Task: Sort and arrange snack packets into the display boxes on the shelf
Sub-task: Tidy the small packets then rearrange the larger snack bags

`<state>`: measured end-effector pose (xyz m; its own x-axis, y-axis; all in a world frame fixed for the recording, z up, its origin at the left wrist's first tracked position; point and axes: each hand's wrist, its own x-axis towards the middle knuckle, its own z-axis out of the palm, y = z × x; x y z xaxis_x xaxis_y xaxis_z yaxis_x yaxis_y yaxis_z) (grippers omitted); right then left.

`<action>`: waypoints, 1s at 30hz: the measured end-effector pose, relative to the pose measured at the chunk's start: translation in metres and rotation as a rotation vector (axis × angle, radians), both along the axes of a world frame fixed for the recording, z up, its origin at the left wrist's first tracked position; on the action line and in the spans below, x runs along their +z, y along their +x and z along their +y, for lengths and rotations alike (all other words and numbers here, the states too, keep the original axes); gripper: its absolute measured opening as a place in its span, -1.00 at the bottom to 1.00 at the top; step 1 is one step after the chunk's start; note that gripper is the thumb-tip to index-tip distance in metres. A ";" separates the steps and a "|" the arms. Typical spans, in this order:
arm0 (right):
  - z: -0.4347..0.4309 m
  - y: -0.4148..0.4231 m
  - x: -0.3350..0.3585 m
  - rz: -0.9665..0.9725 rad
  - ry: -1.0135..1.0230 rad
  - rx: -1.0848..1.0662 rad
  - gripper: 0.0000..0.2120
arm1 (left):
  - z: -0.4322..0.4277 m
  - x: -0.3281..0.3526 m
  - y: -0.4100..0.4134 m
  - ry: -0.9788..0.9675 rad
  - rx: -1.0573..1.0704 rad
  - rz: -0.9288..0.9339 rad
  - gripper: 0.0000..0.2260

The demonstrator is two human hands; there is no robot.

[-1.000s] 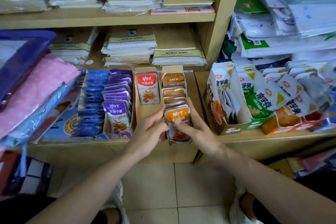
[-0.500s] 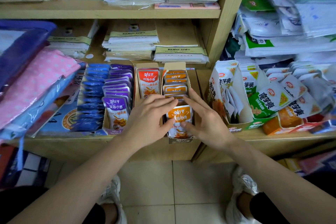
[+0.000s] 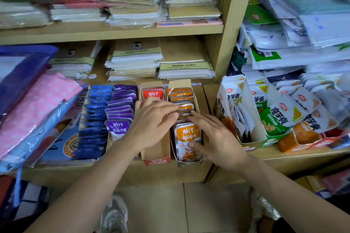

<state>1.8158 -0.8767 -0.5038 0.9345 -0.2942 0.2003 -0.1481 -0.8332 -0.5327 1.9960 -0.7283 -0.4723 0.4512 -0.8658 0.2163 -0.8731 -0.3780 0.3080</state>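
Orange packets (image 3: 186,135) under right grip (image 3: 217,138), left grip (image 3: 151,125) touching

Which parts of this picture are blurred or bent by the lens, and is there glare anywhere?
Head view: the wide lens bends the shelf post; the left hand is slightly smeared; the white packets at the right edge look soft; the light is even, with small shine on the foil of the orange packets.
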 end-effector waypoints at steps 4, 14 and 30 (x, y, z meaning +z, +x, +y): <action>-0.001 -0.002 0.004 0.026 0.001 -0.011 -0.31 | -0.012 0.010 0.011 0.047 -0.009 -0.167 -0.55; 0.004 -0.004 0.005 -0.086 -0.241 -0.019 -0.44 | -0.036 0.015 0.003 0.034 -0.015 -0.159 -0.85; 0.001 0.005 -0.001 -0.237 -0.197 -0.054 -0.54 | -0.029 0.021 0.009 -0.110 0.030 0.036 -0.87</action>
<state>1.8211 -0.8760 -0.5052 0.8392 -0.2758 0.4687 -0.0860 -0.9183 -0.3864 2.0047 -0.7577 -0.4511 0.4858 -0.8236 0.2926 -0.8494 -0.3658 0.3805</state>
